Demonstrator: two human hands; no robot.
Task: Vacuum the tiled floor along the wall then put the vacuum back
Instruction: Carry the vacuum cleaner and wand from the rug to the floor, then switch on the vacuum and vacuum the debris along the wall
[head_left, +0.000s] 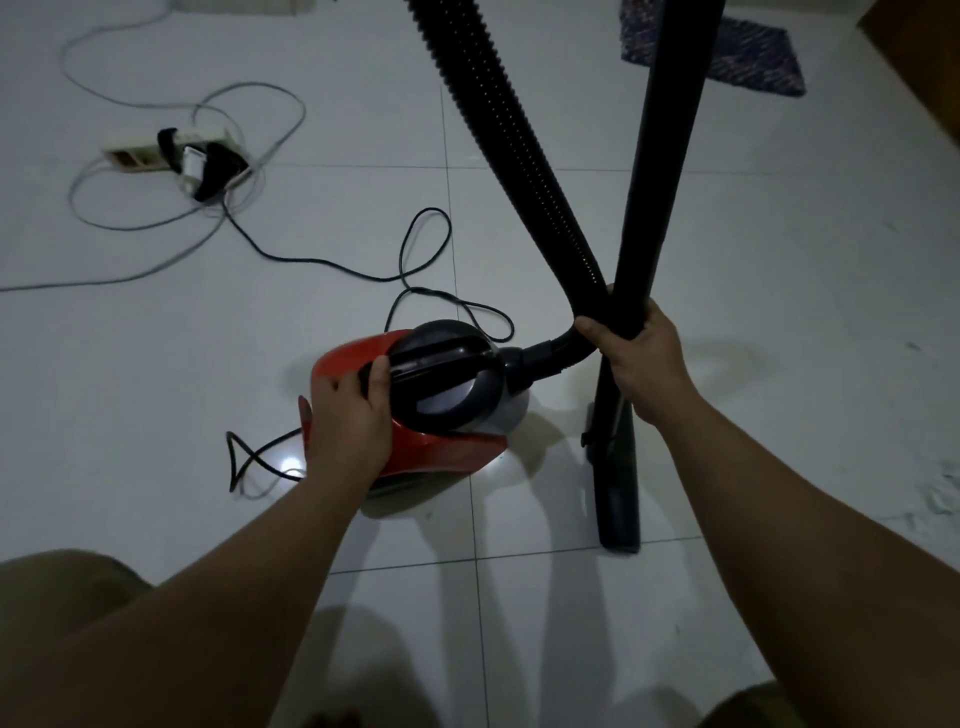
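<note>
A red and black canister vacuum (441, 395) sits on the white tiled floor (779, 260) in the middle of the view. My left hand (348, 415) rests on its red rear end, fingers curled over the edge by the black handle. My right hand (641, 353) grips the black wand (660, 171) and the ribbed black hose (519, 140) together where they cross. The wand stands nearly upright, and its floor nozzle (615, 483) rests on the tiles to the right of the vacuum body.
The black power cord (415, 260) loops across the floor to a white power strip (171, 156) at the upper left, among grey cables (130, 275). A blue patterned mat (748, 52) lies at the top right by a wooden edge (924, 62).
</note>
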